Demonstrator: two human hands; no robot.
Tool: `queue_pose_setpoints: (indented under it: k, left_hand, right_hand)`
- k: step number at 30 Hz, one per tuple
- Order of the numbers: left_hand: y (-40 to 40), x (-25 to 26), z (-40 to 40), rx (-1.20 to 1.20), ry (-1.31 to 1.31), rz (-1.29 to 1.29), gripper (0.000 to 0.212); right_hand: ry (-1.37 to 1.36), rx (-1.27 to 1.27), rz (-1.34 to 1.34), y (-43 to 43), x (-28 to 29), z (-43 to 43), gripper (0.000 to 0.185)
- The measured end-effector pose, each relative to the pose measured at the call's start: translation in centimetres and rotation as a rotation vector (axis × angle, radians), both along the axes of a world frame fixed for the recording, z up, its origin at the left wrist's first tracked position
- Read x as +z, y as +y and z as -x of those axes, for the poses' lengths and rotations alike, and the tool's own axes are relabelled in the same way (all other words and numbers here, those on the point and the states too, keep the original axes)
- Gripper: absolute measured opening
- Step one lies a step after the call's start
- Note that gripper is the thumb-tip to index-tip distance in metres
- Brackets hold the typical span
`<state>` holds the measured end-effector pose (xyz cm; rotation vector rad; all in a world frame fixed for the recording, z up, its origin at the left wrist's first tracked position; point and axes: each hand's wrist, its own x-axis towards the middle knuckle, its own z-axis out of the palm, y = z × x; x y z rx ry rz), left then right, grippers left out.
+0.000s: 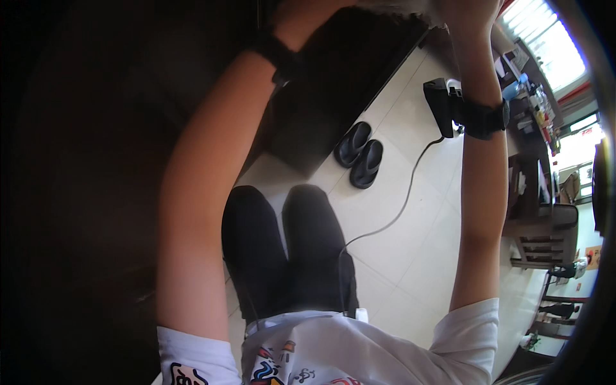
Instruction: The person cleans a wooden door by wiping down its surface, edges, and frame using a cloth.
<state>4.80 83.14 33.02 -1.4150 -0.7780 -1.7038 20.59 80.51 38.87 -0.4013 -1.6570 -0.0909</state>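
Observation:
Both my arms stretch forward to the top edge, where the fingers are cut off. Only the wrist side of my left hand [320, 17] shows, above a black wristband. My right hand [470, 14] is at the top right, its wrist in a black strap [481, 118] that carries a dark device [439, 108]. A pale, ragged-edged thing [409, 6], perhaps cloth, spans between the hands beside my right hand. Its grip is hidden. Below it stands a dark piece of furniture [308, 130] with a straight lower edge.
Black slippers [358, 154] lie on the pale tiled floor [409, 211]. A thin cable [402, 207] runs from the wrist device to my waist. To the right stand a wooden chair [544, 245] and a long cluttered table [527, 108] near bright windows. The left side is dark.

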Motion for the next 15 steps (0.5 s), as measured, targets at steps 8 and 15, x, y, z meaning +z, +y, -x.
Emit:
queue_pose_setpoints:
  k: [8, 15]
  left_hand:
    - [0.3, -6.0, 3.0, 0.024, 0.201, 0.042, 0.056]
    - [-0.3, -16.5, 4.2, 0.02, 0.258, 0.175, 0.059]
  right_hand:
    - [-0.039, -0.049, -0.138, 1.2, -8.7, -0.5, 0.08]
    - [-0.171, -0.125, -0.072, 0.4, -18.0, 0.4, 0.091]
